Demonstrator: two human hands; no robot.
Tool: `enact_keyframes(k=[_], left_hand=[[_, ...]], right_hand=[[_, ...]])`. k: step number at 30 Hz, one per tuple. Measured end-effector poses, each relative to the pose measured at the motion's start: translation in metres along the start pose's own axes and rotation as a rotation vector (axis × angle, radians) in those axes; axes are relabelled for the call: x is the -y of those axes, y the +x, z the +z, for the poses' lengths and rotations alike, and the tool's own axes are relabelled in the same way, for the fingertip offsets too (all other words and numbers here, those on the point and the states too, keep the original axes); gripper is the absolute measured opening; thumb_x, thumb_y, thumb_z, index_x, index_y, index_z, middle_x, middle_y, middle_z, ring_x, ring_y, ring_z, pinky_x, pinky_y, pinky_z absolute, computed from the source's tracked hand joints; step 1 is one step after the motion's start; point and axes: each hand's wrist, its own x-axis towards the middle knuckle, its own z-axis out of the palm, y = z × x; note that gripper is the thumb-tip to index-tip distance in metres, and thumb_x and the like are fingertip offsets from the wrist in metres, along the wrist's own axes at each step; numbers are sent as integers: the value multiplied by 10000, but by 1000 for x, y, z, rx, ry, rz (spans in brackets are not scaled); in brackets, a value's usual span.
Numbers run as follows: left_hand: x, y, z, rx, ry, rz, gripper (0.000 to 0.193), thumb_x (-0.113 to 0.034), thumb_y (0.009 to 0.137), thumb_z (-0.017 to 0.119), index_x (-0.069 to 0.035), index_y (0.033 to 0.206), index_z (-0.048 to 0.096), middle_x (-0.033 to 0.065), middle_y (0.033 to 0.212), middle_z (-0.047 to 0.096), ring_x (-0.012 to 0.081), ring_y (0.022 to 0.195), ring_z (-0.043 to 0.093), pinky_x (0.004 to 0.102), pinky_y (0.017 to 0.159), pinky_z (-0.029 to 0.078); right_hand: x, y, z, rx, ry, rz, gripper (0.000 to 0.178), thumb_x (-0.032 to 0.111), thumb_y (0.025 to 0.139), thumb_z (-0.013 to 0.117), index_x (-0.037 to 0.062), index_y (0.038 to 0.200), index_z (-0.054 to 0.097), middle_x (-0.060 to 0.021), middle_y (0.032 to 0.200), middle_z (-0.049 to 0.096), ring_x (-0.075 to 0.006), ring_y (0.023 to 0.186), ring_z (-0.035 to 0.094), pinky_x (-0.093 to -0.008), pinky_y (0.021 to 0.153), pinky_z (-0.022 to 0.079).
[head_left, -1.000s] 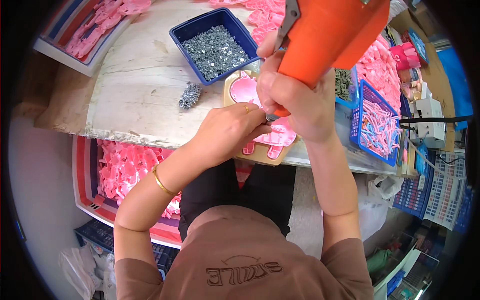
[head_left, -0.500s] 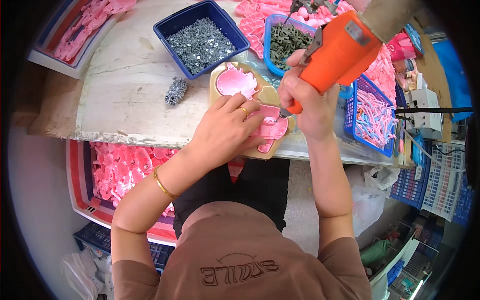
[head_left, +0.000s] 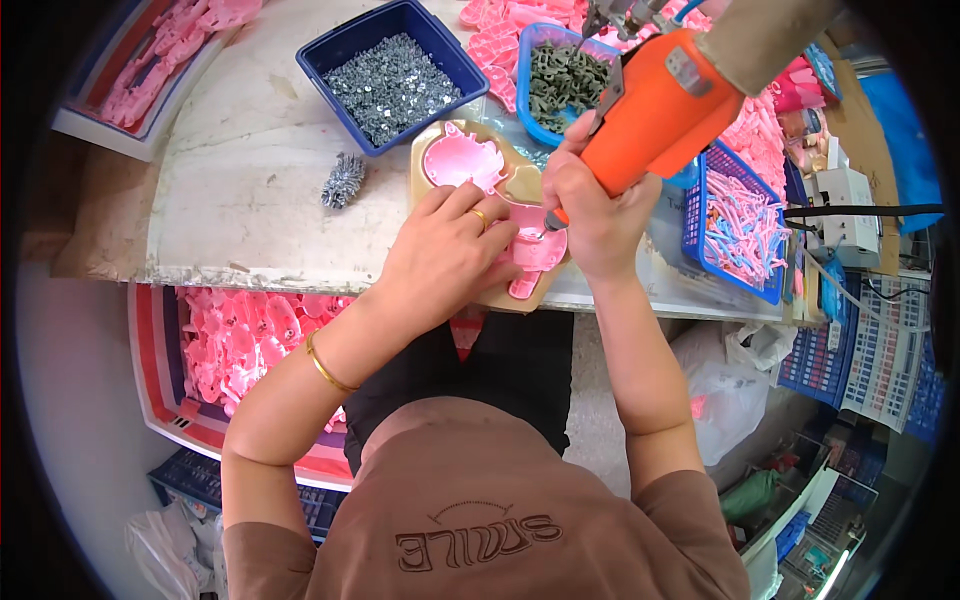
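Nearest us, our left hand [head_left: 445, 255] lies flat-fingered on a pink moulded plastic piece [head_left: 535, 248], hiding most of it on the tan wooden jig [head_left: 520, 185], while our right hand [head_left: 595, 215] grips the orange power screwdriver [head_left: 660, 110], tip barely discernible, before a dark-blue tray of silver screws [head_left: 390, 72].

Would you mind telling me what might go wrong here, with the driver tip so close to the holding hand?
The orange power screwdriver in the right hand meets the pink plastic part right beside the left hand; a slip could catch a finger. The tan jig reaches the table edge, so a hard push might tip it. The loose screw cluster could scatter if brushed.
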Motion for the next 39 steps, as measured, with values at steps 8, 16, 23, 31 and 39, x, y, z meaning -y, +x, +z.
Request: enact_keyframes(k=[8, 16, 23, 31, 39], left_hand=[[-4, -7, -1, -66, -6, 5, 352, -298, 789, 729, -86, 1055, 639, 41, 1118, 604, 228, 1080, 544, 389, 965, 441], [-10, -30, -5, -68, -14, -162, 403, -312, 812, 729, -177, 1180, 637, 167, 1422, 456, 367, 1313, 412, 487, 1100, 352], [-7, -31, 3, -51, 29, -152, 380, -330, 831, 714, -190, 1178, 645, 187, 1452, 440, 362, 1351, 393, 495, 1128, 318], [-6, -30, 3, -67, 27, -164, 340, -326, 846, 701, -186, 1153, 656, 198, 1452, 444, 349, 1352, 399, 484, 1134, 308], [-8, -33, 4, -60, 48, -169, 342, -320, 842, 704, -173, 1147, 663, 194, 1435, 459, 341, 1339, 405, 478, 1129, 308]], right_hand=[[26, 9, -1, 127, 15, 102, 269, 42, 880, 609, -25, 1121, 511, -24, 752, 584, -84, 619, 543, -240, 579, 441], [101, 48, -12, 200, -424, -428, 334, 229, 967, 595, -30, 1173, 551, -107, 1034, 634, -141, 923, 611, -275, 829, 495], [119, 153, -26, 19, -224, -593, 543, 351, 1002, 563, -46, 1358, 460, -90, 1168, 644, -169, 1126, 601, -256, 907, 484], [125, 154, 9, 299, -277, -252, 561, 202, 858, 654, -45, 1331, 482, 30, 788, 536, -72, 560, 498, -209, 558, 447], [98, 91, 47, 120, 207, -195, 657, 49, 742, 571, -75, 1352, 362, -107, 778, 606, -151, 566, 560, -319, 565, 496]])
